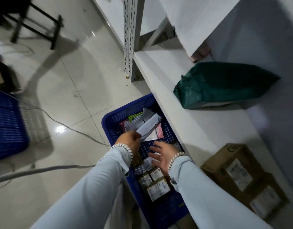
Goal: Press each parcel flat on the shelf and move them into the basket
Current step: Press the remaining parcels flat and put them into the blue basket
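A blue perforated basket stands on the floor against the white shelf. It holds several parcels: bubble-wrap packets, a pink one and small labelled cartons. My left hand is inside the basket, fingers closed on a white bubble-wrap parcel. Fingers spread, my right hand hovers over the parcels in the basket's middle and holds nothing. On the shelf lie a green plastic parcel and two brown cardboard boxes with labels.
A second blue basket sits at the left on the tiled floor. Cables run across the floor. A perforated shelf upright rises ahead, and a black stand is at the far left. An upper shelf board overhangs.
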### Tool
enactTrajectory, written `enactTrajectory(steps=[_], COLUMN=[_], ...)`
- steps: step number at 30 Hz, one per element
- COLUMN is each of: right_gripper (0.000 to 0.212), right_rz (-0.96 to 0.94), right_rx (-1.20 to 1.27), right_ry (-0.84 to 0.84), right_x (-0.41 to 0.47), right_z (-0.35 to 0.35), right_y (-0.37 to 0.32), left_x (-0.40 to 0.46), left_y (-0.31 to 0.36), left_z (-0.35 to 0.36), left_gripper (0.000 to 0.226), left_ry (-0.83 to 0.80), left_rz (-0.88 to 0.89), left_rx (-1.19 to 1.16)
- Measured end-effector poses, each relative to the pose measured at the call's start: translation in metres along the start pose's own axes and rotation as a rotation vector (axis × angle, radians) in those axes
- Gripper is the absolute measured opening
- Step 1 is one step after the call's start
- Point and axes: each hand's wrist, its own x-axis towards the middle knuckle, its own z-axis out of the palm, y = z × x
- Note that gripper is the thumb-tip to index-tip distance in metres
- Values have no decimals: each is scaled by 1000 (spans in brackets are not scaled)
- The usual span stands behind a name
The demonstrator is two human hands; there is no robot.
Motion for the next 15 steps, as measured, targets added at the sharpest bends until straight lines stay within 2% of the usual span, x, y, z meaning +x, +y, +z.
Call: enactTrajectory(steps=[3, 4, 8, 10, 15], right_gripper=[21, 20, 26, 23, 28], right_rz=[-57, -24, -104, -153, -379], right_rx=[-15, -1, 9, -1, -37], right_ry=[-48, -68, -113, -117, -170], right_x=[-62, -65, -115, -146, -244], right_z=[-9, -9, -20, -23, -33], right_y=[-7, -6, -16, -29, -86], left_x=[-46, -48, -92, -116, -176], left_y=[26, 25, 67, 95, 193], left_z=[-11, -9, -22, -30, -72], left_gripper=[30, 29, 28, 25, 21], left_ry=[41, 42, 72, 80, 159], left_rz=[19, 6, 57, 89, 268], left_rx=[-33, -36, -22, -22, -96])
